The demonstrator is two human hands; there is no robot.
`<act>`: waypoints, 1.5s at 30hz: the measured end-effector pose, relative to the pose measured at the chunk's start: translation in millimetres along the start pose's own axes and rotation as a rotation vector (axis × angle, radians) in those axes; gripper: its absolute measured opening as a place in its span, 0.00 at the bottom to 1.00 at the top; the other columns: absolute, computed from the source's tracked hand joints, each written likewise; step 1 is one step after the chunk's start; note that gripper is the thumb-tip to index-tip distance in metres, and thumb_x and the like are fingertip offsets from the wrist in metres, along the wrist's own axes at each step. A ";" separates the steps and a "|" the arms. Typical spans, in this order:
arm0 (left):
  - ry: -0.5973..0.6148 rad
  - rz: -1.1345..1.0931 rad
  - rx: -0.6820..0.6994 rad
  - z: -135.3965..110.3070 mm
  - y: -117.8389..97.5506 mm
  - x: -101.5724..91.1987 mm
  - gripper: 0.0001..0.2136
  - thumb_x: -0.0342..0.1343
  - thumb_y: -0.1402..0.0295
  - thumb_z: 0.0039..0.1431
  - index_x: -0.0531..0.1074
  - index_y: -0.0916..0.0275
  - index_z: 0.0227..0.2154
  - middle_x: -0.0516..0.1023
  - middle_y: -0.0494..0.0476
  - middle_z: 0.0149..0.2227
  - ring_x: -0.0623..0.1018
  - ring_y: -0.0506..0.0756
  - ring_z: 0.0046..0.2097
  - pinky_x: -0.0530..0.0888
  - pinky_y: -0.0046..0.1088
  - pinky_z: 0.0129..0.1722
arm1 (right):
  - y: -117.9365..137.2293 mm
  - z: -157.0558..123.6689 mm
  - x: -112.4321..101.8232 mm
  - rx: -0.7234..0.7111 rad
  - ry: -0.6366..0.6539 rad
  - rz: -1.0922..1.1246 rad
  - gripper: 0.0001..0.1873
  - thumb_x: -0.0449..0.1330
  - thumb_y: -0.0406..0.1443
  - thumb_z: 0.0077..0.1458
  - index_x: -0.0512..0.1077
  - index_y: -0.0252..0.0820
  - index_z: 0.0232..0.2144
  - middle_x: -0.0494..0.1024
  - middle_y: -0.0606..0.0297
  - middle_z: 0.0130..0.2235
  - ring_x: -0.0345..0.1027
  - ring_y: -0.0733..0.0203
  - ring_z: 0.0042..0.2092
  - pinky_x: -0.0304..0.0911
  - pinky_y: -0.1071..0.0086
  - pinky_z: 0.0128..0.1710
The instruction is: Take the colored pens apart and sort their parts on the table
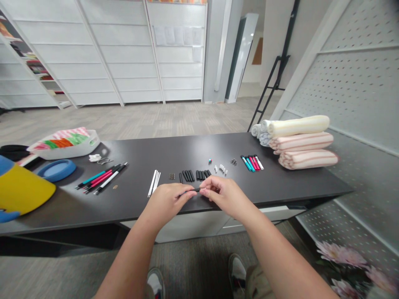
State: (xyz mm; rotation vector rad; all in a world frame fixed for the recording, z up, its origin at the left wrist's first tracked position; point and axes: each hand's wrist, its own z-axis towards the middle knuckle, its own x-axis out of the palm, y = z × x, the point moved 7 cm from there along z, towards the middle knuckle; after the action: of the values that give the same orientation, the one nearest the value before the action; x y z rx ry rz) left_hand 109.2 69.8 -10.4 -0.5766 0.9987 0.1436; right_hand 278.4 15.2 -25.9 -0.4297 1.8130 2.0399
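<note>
A slim black pen part (195, 189) runs between my two hands above the front of the dark table. My left hand (168, 199) pinches its left end, while the fingers of my right hand (225, 193) close at its right end; whether a smaller piece sits in those fingertips is hidden. Just beyond are short black tubes (188, 175) and thicker black grips (201, 174) in rows. White thin rods (154, 182) lie left of my left hand, near small springs (172, 176). Small white pieces (222, 169) rest past my right hand.
Assembled pens (106, 178) are piled at the left, near a white basket (93, 141), a blue ring-shaped object (57, 170) and a yellow-and-blue object (25, 189). Coloured pen barrels (252, 163) and metal bits (233, 161) lie at the right. Rolled towels (305, 143) are stacked at the right end.
</note>
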 end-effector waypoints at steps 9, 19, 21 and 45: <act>0.017 -0.038 -0.040 0.1 2.5 0.6 0.10 0.56 0.60 0.71 0.82 0.55 0.44 0.87 0.52 0.44 0.85 0.56 0.45 0.76 0.30 0.45 | 1.3 0.2 -1.9 -0.003 0.004 -0.034 0.07 0.64 0.40 0.63 0.79 0.44 0.39 0.82 0.69 0.32 0.71 0.66 0.29 0.61 0.72 0.30; 0.071 -0.068 -0.126 0.6 4.5 1.5 0.10 0.56 0.60 0.71 0.81 0.54 0.45 0.87 0.51 0.46 0.84 0.57 0.47 0.74 0.30 0.47 | -4.0 0.5 0.3 0.036 0.019 0.040 0.09 0.63 0.42 0.64 0.79 0.44 0.41 0.83 0.68 0.33 0.72 0.65 0.29 0.63 0.72 0.29; 0.072 -0.064 -0.133 0.6 5.4 1.7 0.10 0.56 0.60 0.71 0.81 0.54 0.45 0.87 0.51 0.46 0.84 0.57 0.47 0.74 0.30 0.47 | -5.1 0.5 -0.4 0.042 0.008 0.048 0.12 0.66 0.42 0.61 0.80 0.45 0.45 0.82 0.68 0.33 0.73 0.64 0.30 0.63 0.72 0.30; 0.074 -0.091 -0.205 2.4 5.9 0.4 0.12 0.54 0.57 0.71 0.81 0.54 0.43 0.86 0.50 0.43 0.83 0.56 0.43 0.74 0.28 0.40 | -44.0 -6.3 -113.9 0.276 -0.350 -0.977 0.11 0.59 0.34 0.66 0.84 0.43 0.40 0.85 0.55 0.46 0.79 0.51 0.46 0.67 0.65 0.43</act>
State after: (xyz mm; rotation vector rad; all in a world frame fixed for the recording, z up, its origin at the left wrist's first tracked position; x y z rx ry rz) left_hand 109.0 76.0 -12.0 -0.8182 1.0346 0.1458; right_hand 399.4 4.6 -12.3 -0.6551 1.2540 1.0915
